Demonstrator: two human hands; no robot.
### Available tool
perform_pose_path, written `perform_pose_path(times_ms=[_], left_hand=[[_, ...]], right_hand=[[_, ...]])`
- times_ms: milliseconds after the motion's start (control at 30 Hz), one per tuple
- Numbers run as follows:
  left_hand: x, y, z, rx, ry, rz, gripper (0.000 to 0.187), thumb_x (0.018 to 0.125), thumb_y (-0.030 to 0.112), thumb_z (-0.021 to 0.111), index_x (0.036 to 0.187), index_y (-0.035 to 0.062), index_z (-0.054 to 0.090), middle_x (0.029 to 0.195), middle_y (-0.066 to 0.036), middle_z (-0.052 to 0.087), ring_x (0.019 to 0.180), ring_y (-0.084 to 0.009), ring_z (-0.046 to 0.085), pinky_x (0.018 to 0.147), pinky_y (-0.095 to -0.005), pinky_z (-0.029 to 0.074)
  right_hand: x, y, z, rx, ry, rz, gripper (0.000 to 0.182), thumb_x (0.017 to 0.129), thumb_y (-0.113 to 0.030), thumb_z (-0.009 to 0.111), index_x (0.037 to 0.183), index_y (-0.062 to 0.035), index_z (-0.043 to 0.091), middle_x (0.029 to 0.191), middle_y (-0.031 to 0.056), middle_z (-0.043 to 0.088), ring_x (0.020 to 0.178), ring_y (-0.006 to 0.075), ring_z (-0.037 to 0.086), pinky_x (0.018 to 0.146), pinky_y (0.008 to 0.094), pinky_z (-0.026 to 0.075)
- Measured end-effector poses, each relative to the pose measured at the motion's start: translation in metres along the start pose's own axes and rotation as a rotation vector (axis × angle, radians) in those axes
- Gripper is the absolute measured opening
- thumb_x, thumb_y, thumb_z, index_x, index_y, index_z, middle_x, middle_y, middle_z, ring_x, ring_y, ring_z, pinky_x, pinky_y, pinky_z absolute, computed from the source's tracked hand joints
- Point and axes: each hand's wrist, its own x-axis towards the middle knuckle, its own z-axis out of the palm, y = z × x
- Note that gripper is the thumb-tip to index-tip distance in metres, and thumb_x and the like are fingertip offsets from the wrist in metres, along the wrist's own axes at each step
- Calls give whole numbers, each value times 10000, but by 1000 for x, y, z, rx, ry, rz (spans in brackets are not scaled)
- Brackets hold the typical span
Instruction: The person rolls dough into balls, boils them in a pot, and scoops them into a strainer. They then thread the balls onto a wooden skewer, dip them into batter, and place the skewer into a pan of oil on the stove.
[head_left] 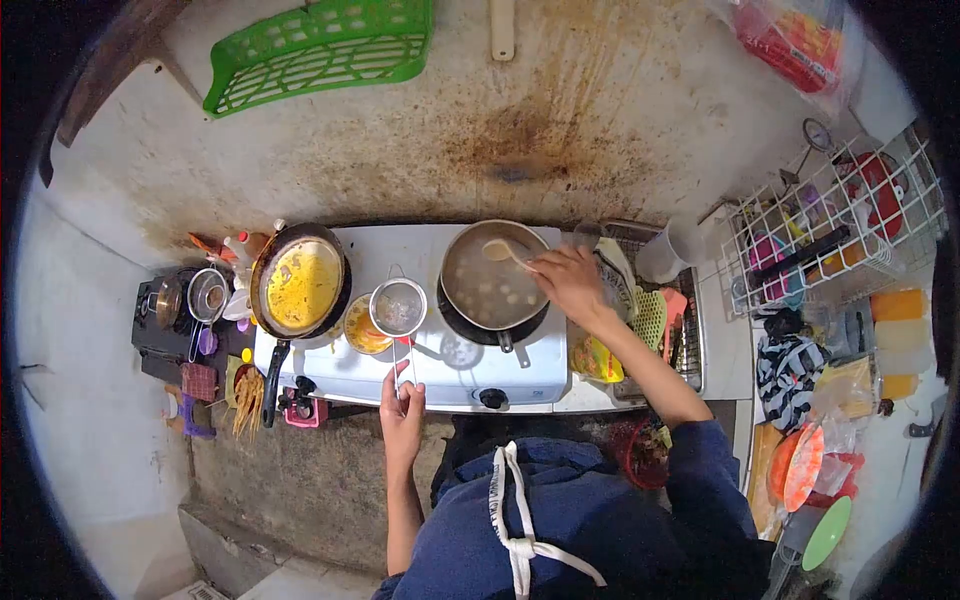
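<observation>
My left hand point(402, 408) is closed around the handle of a small mesh strainer point(398, 306), which hovers over the stove between two pans. In my right hand point(570, 283) is a wooden spoon point(497, 250), its bowl over the pot's far side. Beneath the spoon, a pot point(505, 328) of cloudy liquid stands on the right burner, with several pale round balls point(488, 285) in it. Partly behind the strainer, a small plate point(358, 335) with orange-yellow food rests on the stove top.
On the left burner is a frying pan point(338, 272) with a yellow layer in it; its black handle juts past the stove's point(440, 375) front edge. Skewers point(247, 400) lie farther left. A dish rack point(690, 370) stands at right, and a white wire basket point(800, 235) hangs beyond.
</observation>
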Motion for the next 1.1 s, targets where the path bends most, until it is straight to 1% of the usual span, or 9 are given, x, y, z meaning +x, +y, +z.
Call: perform_pose_path(times_ms=[67,267,467,567,667,867,967,1067,1100], left_hand=[[-2,1,2,4,5,-1,384,870,34,509,1230,7,380,647,72,345,571,-9,316,499,-160,274],[-7,-1,2,2,25,-2,386,868,45,518,1229,5,386,645,72,346,572,-12,321,500,-159,271],[-12,0,3,17,40,4,391,873,56,517,1235,0,381,643,69,342,572,-13,320,501,-158,268],[-12,1,2,17,32,13,396,875,63,519,1239,-1,375,642,68,339,570,-14,318,501,-158,268],[-13,2,2,13,20,15,402,876,66,519,1243,-1,369,642,68,336,570,-15,316,499,-159,266],[-14,3,2,31,26,7,404,875,59,515,1245,-1,364,641,71,334,575,-14,309,504,-159,255],[-13,2,0,45,23,9,401,875,56,513,1243,0,365,641,72,333,575,-14,309,505,-159,255],[-13,4,2,24,20,-2,399,874,53,513,1241,1,368,641,72,334,573,-14,312,501,-160,259],[-12,1,0,30,15,7,398,873,52,512,1241,1,368,642,72,335,571,-13,313,499,-160,261]], right_hand=[[6,-1,13,-37,19,-17,197,782,-243,555,907,-140,668,943,-12,624,948,176,497,804,344,339],[12,-22,22,69,37,-31,174,795,-249,544,841,-130,664,866,7,638,903,185,518,802,351,329],[4,-37,17,154,45,59,142,769,-234,574,762,-127,667,787,23,642,852,203,536,789,366,328],[4,-39,27,253,107,92,140,760,-236,581,748,-128,671,767,39,645,816,223,538,785,378,336],[7,-47,21,250,71,136,154,753,-251,585,754,-128,678,761,55,646,820,241,543,792,393,346],[9,-55,7,287,71,185,173,755,-246,575,751,-112,684,751,92,641,856,257,553,812,425,352],[7,-53,5,358,97,181,188,763,-245,567,750,-97,681,767,105,642,833,266,557,820,431,351],[2,-55,-12,359,84,181,197,773,-246,561,766,-87,678,800,108,645,826,268,563,829,435,346],[0,-54,-15,337,92,181,200,778,-251,565,778,-88,681,799,99,648,824,259,566,813,421,350]])
